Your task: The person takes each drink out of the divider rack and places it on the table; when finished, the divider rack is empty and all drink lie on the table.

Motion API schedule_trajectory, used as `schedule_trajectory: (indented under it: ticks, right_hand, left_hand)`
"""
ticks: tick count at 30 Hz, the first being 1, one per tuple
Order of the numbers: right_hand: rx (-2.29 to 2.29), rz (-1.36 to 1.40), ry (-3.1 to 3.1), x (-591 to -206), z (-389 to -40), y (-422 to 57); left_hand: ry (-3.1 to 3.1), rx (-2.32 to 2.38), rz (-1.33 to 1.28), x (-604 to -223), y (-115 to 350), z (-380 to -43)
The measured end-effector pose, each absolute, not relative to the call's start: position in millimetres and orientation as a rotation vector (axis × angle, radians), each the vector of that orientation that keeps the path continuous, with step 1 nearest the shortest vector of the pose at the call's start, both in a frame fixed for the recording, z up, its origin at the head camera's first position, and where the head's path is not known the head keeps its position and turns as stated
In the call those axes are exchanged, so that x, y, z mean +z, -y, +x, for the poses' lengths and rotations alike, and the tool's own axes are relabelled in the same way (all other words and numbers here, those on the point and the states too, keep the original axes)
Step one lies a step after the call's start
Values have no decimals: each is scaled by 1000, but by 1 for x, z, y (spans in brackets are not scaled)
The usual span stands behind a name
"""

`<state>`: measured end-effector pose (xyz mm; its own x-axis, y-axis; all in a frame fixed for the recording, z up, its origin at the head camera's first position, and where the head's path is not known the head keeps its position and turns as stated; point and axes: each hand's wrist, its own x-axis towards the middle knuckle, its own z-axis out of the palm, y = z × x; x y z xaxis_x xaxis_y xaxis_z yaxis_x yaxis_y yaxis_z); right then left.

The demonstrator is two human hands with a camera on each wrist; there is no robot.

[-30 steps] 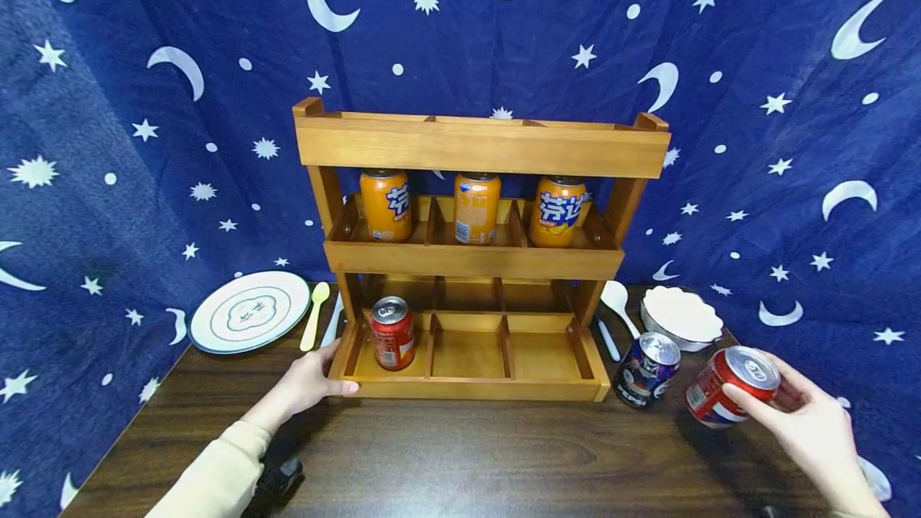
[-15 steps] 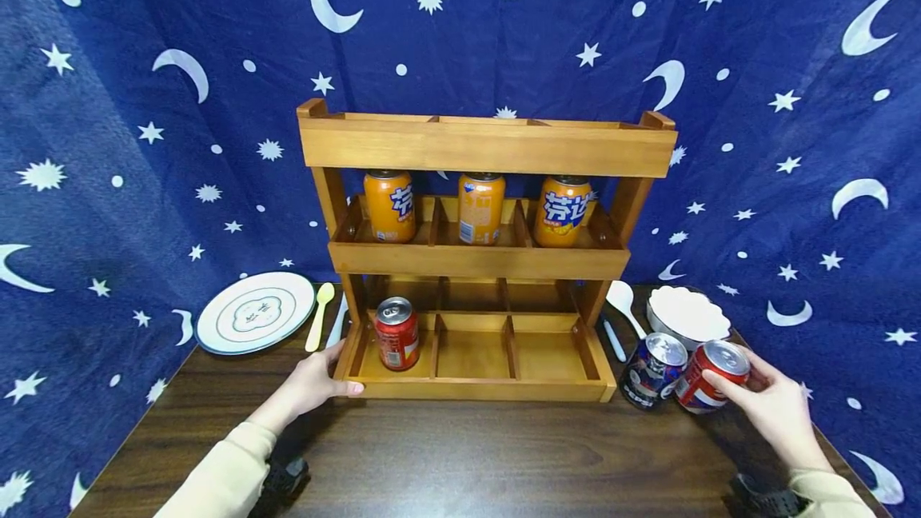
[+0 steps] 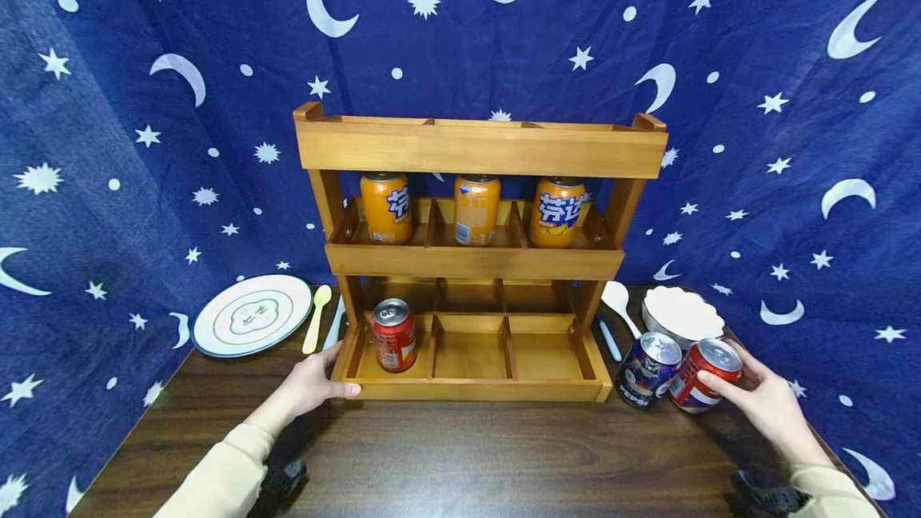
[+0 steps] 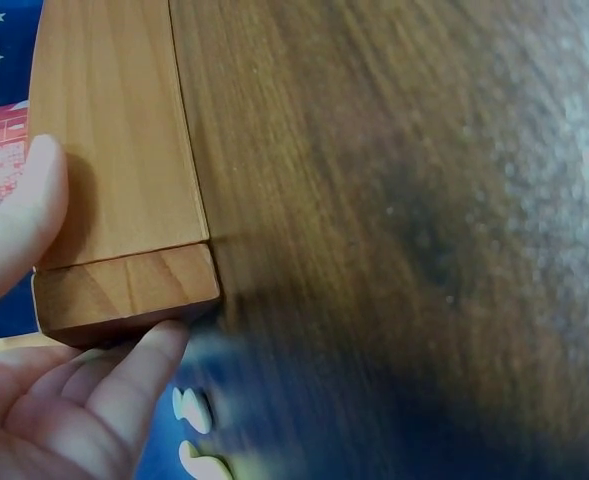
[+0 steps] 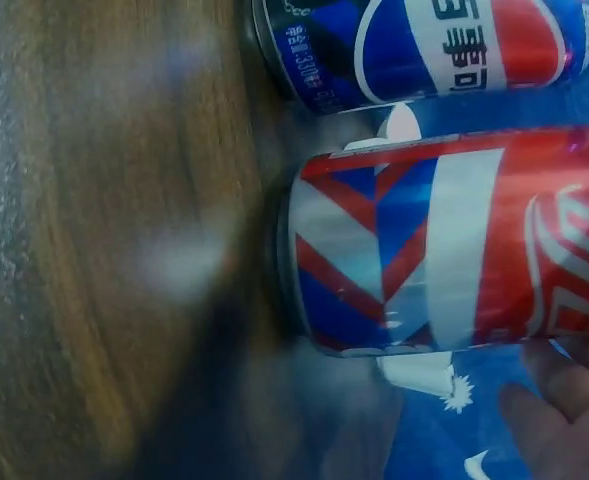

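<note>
Yes, red can (image 5: 444, 240) between right fingers (image 5: 539, 425)

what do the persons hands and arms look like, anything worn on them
The left hand and right hand are bare, with no gloves or rings to be seen. The left sleeve and right sleeve are pale cream, plain where they show. A dark item shows by the left cuff, a similar one by the right; details are unclear.

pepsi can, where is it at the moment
In the head view, the Pepsi can sits on the table at the right, between the wooden rack and the red can that the right hand grips.
</note>
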<state>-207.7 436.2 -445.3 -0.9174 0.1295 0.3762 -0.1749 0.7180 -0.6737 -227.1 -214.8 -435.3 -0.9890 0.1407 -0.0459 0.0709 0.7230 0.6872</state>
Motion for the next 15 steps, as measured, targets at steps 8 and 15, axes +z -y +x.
schedule_trajectory:
  ticks: [8,15]
  right_hand:
    - [979,-39,2481,-378,-185,-383]
    - [1087,161,2432,-349,-187,-325]
  left_hand:
    - [-2827,1125,154,-436,215,-226]
    - [-2815,1144,145,-437,214,-228]
